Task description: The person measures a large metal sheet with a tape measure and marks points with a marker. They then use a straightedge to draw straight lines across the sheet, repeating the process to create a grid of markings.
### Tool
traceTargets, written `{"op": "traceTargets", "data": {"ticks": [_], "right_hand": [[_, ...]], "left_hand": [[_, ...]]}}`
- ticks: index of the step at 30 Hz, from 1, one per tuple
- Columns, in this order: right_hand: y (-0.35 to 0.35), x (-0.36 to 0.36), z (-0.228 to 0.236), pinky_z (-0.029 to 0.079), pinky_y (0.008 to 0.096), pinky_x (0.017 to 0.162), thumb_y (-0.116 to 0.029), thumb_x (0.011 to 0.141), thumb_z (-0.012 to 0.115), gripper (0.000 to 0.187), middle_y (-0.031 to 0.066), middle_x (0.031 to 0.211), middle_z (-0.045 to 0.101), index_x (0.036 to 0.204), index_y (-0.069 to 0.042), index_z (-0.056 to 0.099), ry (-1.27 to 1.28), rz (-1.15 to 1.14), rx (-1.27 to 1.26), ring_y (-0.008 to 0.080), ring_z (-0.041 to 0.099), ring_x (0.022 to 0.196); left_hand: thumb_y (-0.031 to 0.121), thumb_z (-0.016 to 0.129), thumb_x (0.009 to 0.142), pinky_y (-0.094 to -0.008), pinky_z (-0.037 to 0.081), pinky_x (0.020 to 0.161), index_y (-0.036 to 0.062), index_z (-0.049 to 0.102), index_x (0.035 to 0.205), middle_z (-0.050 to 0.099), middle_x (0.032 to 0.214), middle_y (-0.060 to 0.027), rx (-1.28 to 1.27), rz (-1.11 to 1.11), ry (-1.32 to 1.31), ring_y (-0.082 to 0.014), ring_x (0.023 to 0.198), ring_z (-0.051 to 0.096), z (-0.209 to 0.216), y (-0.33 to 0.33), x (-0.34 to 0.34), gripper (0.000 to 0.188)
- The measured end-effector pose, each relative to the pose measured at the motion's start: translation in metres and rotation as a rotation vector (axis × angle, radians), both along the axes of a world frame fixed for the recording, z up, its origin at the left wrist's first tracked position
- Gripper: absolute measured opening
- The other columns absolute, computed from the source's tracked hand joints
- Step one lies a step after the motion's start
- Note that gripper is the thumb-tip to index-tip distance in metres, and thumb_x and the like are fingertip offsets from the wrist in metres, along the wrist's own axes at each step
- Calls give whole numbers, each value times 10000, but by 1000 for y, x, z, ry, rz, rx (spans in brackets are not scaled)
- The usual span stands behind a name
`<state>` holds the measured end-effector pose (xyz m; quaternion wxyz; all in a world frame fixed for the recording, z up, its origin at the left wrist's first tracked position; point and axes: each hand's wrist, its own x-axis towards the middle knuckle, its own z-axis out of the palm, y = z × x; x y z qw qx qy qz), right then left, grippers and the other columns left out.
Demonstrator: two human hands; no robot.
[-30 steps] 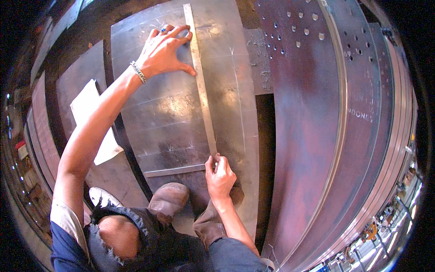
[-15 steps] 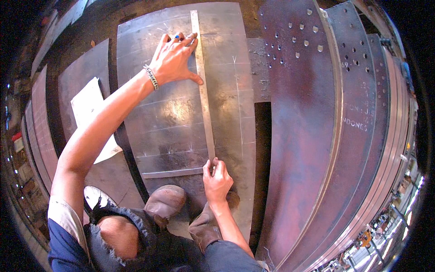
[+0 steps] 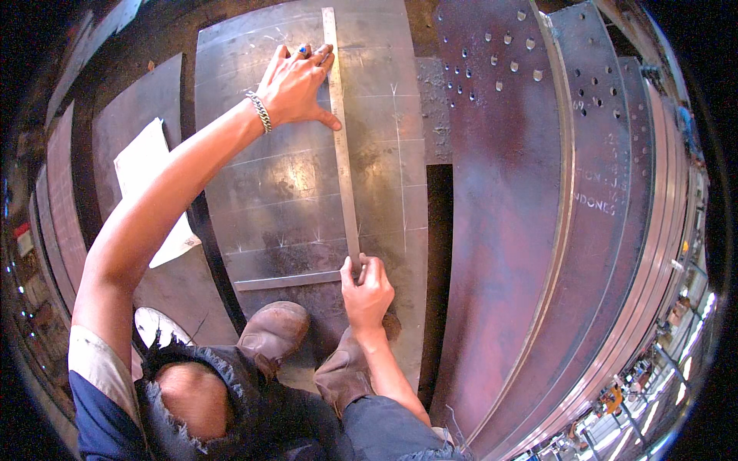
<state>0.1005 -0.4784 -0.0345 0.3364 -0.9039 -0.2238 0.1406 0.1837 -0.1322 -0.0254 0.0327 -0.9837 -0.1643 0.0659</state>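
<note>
A long steel square (image 3: 344, 180) lies on a grey metal plate (image 3: 261, 184), its short arm (image 3: 288, 281) stretching left near my boots. My left hand (image 3: 296, 88) is spread open, with its fingertips and thumb pressed at the left edge of the long blade's upper half. My right hand (image 3: 367, 290) is closed in a pinch at the blade's near end, by the corner. Whatever those fingers hold is too small or hidden to make out. Thin pale lines and arrow-shaped marks cross the plate.
My boots (image 3: 274, 330) rest on the plate's near part. White paper sheets (image 3: 142, 165) lie on another plate at left, partly under my left forearm. To the right, beyond a dark gap, stand large reddish steel plates (image 3: 503, 200) with drilled holes.
The whole view has shifted slightly, so everything sits a little higher and more to the left. Both hands keep nearly the same places on the square.
</note>
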Motion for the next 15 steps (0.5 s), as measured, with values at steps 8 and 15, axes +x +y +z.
{"op": "traceTargets", "data": {"ticks": [8,15], "right_hand": [[5,67,18,432,305,577,-90,1008,513,173,78,708,569,1018,3,659,170,-170,146,156,536,622],[2,55,29,513,424,657,-144,975,604,128,156,777,666,990,-24,642,271,-131,46,329,633,671]], "left_hand": [[804,760,511,-542,352,1087,-21,453,1444,429,1540,-128,-47,7,40,-300,1341,463,4,1,2,1282],[793,770,507,-534,364,1070,-22,462,1432,425,1542,-122,-58,13,64,-292,1334,472,9,-3,5,1271]]}}
